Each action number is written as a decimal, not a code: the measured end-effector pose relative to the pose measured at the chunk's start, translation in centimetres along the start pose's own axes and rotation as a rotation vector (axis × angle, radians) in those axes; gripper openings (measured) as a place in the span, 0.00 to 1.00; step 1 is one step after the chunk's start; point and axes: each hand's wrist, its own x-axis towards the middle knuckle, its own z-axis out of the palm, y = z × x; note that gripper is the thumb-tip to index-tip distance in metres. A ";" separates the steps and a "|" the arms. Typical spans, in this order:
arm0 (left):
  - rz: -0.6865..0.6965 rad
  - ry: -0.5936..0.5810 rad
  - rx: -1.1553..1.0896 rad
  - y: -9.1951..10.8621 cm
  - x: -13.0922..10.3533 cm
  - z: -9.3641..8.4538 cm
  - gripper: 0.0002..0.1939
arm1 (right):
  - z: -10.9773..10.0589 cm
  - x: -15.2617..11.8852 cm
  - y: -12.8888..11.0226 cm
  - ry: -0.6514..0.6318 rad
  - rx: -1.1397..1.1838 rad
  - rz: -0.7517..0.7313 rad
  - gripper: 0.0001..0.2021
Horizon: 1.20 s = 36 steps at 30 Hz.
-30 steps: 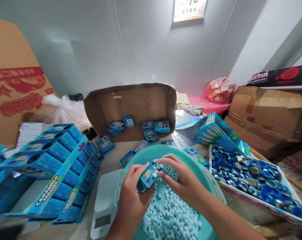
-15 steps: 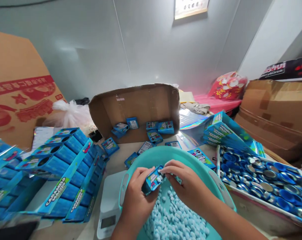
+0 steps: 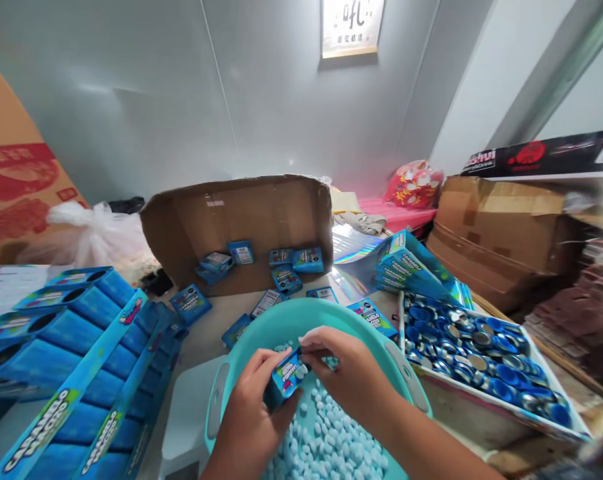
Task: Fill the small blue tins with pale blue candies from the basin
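My left hand (image 3: 254,407) is wrapped round a small blue candy box (image 3: 286,375) with "Caramelo Macizo" lettering, tilted above a turquoise tub (image 3: 241,331). At the box's right end, my right hand (image 3: 344,370) has thumb and fingers pinched together. Its fingertips touch or nearly touch that end, and what they hold is hidden. A pale candy shows at the box's edge beside them. Below both hands, many pale blue candies (image 3: 326,433) lie loose in the tub.
Blue display cartons (image 3: 81,373) filled with boxes stand left, beside a white scale (image 3: 186,407). More blue boxes (image 3: 188,303) lie behind the tub, some inside an open cardboard box (image 3: 241,213). To the right sits a tray (image 3: 486,417) of blue and silver lids (image 3: 476,360).
The view has turned right, so the surroundings sit further left in the picture. Both hands stay at the candy box over the tub, and the right fingertips remain at its end.
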 end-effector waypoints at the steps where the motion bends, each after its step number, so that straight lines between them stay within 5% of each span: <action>1: 0.007 0.015 0.000 0.0 0.0 0.0 0.20 | 0.0 0.0 0.0 0.007 -0.003 -0.026 0.08; 6: 0.000 0.185 0.043 0.0 0.3 0.0 0.21 | -0.8 0.2 -1.0 0.042 -0.042 -0.197 0.09; 13: 0.154 0.119 0.075 -0.6 0.3 0.0 0.20 | -0.6 0.0 -1.2 -0.044 -0.033 -0.227 0.06; 27: 0.105 0.108 0.042 0.6 0.0 0.0 0.17 | -0.3 -0.5 -1.3 0.097 -0.167 -0.186 0.09; 33: 0.078 0.139 0.037 1.2 -0.1 -0.1 0.19 | 0.0 -1.3 -1.2 0.085 0.230 -0.014 0.13; 36: 0.066 0.170 0.056 1.3 -0.1 0.0 0.21 | 0.0 -1.4 -1.4 0.110 0.231 -0.040 0.13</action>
